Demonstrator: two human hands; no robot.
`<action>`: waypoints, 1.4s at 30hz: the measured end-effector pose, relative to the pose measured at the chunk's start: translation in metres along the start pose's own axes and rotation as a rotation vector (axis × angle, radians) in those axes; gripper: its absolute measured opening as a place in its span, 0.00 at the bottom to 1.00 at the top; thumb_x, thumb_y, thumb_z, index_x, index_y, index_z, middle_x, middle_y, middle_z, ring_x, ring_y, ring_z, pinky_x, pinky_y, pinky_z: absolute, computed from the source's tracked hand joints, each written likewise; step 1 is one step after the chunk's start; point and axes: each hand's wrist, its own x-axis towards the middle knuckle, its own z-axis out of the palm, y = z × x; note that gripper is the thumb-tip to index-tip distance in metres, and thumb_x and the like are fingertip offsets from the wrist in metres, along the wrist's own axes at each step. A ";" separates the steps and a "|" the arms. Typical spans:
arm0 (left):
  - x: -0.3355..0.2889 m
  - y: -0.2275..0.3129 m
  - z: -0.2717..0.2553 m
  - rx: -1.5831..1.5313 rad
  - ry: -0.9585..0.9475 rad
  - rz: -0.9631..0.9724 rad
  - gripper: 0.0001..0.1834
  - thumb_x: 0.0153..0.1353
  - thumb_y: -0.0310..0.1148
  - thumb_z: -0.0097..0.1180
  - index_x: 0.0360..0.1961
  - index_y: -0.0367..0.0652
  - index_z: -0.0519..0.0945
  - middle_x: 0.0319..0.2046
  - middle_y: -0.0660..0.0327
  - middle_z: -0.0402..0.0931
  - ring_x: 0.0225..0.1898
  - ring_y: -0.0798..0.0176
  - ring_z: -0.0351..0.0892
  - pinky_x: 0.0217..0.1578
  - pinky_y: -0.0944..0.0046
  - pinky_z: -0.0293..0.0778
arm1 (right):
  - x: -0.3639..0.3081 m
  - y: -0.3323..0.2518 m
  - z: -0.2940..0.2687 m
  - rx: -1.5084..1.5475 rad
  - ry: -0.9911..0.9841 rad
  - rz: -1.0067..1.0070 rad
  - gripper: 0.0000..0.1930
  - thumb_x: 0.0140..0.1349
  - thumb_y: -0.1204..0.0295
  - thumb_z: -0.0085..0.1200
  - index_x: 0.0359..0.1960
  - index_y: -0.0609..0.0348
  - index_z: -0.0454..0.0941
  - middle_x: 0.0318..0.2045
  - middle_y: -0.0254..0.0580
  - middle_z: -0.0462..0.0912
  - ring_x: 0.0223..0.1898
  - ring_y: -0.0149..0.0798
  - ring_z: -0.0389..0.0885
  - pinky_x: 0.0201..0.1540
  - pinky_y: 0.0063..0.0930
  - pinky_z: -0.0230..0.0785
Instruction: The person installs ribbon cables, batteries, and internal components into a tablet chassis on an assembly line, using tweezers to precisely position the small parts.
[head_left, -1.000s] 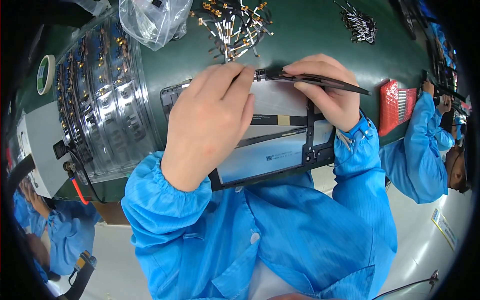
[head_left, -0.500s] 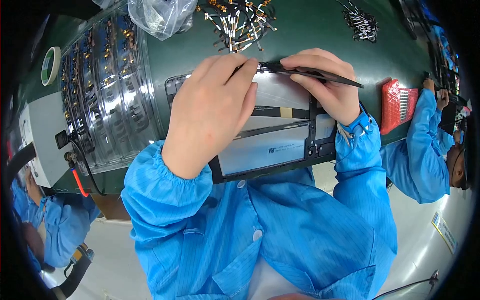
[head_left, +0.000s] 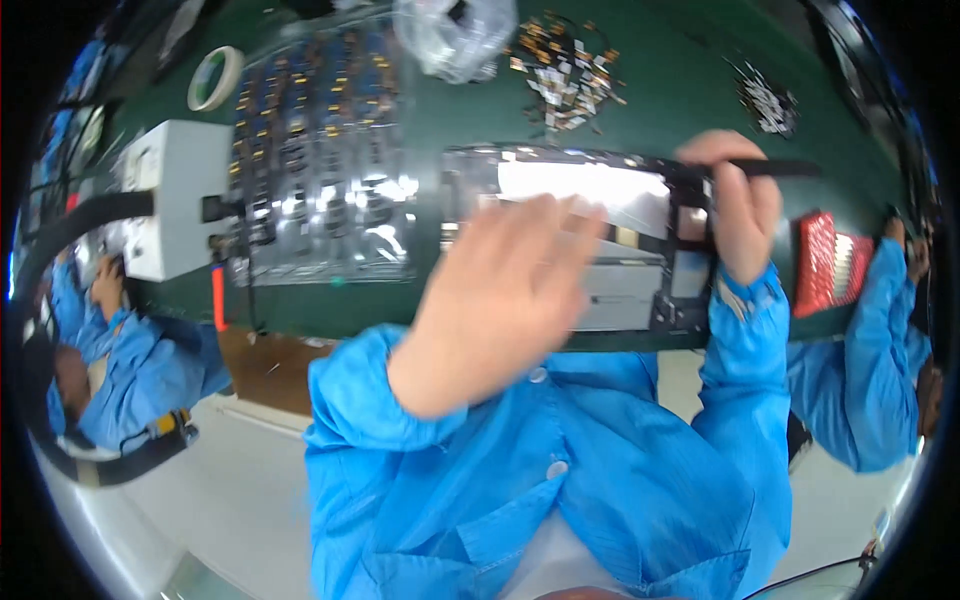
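An opened tablet (head_left: 625,300) with a black frame and silver inner plates lies flat on the green table in front of me. Over its left part hovers my left hand (head_left: 505,295), blurred by motion. The fingers look stretched out and slightly apart, with nothing visible in them; the palm side is hidden. At the tablet's upper right corner, my right hand (head_left: 742,215) is closed on a pair of black tweezers (head_left: 795,168), which point off to the right. Its fingers are next to the frame, and I cannot tell whether they touch it.
Clear plastic trays (head_left: 330,160) of small parts lie left of the tablet, beside a grey box (head_left: 170,200) and a tape roll (head_left: 215,80). Behind are a plastic bag (head_left: 460,40) and piles of flex cables (head_left: 570,85). Red bubble wrap (head_left: 815,265) sits right. Co-workers (head_left: 860,370) flank me.
My left hand has come away from the tablet's top edge, down toward me. My right hand has moved off the top-edge connector to the upper right corner, keeping the tweezers. The view has shifted.
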 end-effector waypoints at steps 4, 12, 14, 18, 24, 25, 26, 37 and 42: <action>-0.033 -0.018 -0.032 -0.002 -0.043 -0.043 0.26 0.44 0.28 0.61 0.49 0.42 0.75 0.46 0.54 0.75 0.46 0.52 0.75 0.46 0.57 0.72 | -0.002 -0.007 -0.010 0.083 0.058 -0.155 0.07 0.61 0.76 0.37 0.32 0.64 0.69 0.35 0.47 0.72 0.38 0.38 0.71 0.45 0.29 0.62; -0.024 -0.184 -0.093 0.258 0.255 -0.336 0.11 0.54 0.28 0.56 0.40 0.43 0.79 0.34 0.55 0.77 0.35 0.54 0.78 0.36 0.61 0.73 | -0.008 0.001 -0.017 0.032 0.203 -0.033 0.03 0.61 0.77 0.43 0.32 0.60 0.70 0.27 0.31 0.68 0.28 0.23 0.61 0.32 0.16 0.53; -0.019 -0.204 -0.092 0.295 0.171 -0.379 0.11 0.54 0.29 0.56 0.40 0.44 0.79 0.34 0.56 0.77 0.37 0.54 0.78 0.36 0.60 0.73 | -0.006 0.003 -0.022 0.117 0.180 0.048 0.04 0.62 0.76 0.44 0.33 0.60 0.72 0.24 0.26 0.67 0.25 0.20 0.59 0.29 0.15 0.51; 0.002 -0.215 -0.072 0.477 0.184 -0.292 0.11 0.55 0.31 0.55 0.41 0.47 0.79 0.37 0.59 0.77 0.39 0.53 0.77 0.37 0.58 0.73 | -0.008 0.003 -0.017 0.068 0.153 0.078 0.04 0.63 0.75 0.46 0.34 0.61 0.73 0.23 0.23 0.67 0.24 0.18 0.58 0.27 0.14 0.48; 0.021 -0.237 -0.055 0.677 0.126 -0.262 0.10 0.55 0.33 0.53 0.40 0.52 0.80 0.37 0.62 0.76 0.40 0.53 0.76 0.38 0.57 0.74 | -0.002 0.014 -0.010 0.025 0.133 0.097 0.05 0.63 0.74 0.47 0.33 0.61 0.75 0.24 0.23 0.69 0.24 0.17 0.59 0.27 0.13 0.48; 0.022 -0.236 -0.056 0.675 0.127 -0.259 0.10 0.55 0.33 0.53 0.40 0.52 0.80 0.37 0.62 0.76 0.40 0.53 0.76 0.38 0.57 0.74 | -0.001 0.015 -0.011 0.011 0.140 0.089 0.06 0.64 0.73 0.47 0.33 0.61 0.76 0.24 0.23 0.68 0.23 0.17 0.58 0.26 0.14 0.47; 0.021 -0.236 -0.059 0.663 0.143 -0.242 0.10 0.55 0.32 0.53 0.39 0.51 0.80 0.36 0.61 0.77 0.39 0.53 0.77 0.37 0.57 0.73 | -0.001 0.014 -0.012 0.010 0.142 0.088 0.06 0.64 0.73 0.47 0.33 0.61 0.76 0.24 0.23 0.68 0.23 0.17 0.58 0.26 0.14 0.47; -0.024 -0.078 -0.132 0.121 0.491 -0.259 0.08 0.50 0.20 0.59 0.34 0.34 0.77 0.31 0.59 0.78 0.35 0.66 0.77 0.41 0.70 0.70 | -0.028 -0.047 -0.028 0.285 0.213 -0.130 0.10 0.65 0.73 0.39 0.32 0.65 0.73 0.21 0.37 0.72 0.26 0.29 0.68 0.32 0.23 0.62; -0.044 -0.001 -0.071 0.082 0.482 0.435 0.09 0.38 0.29 0.58 0.27 0.45 0.80 0.29 0.61 0.79 0.30 0.61 0.77 0.28 0.63 0.70 | -0.069 -0.074 0.031 0.506 -0.218 0.096 0.08 0.57 0.82 0.44 0.32 0.68 0.77 0.29 0.46 0.80 0.29 0.34 0.79 0.33 0.24 0.71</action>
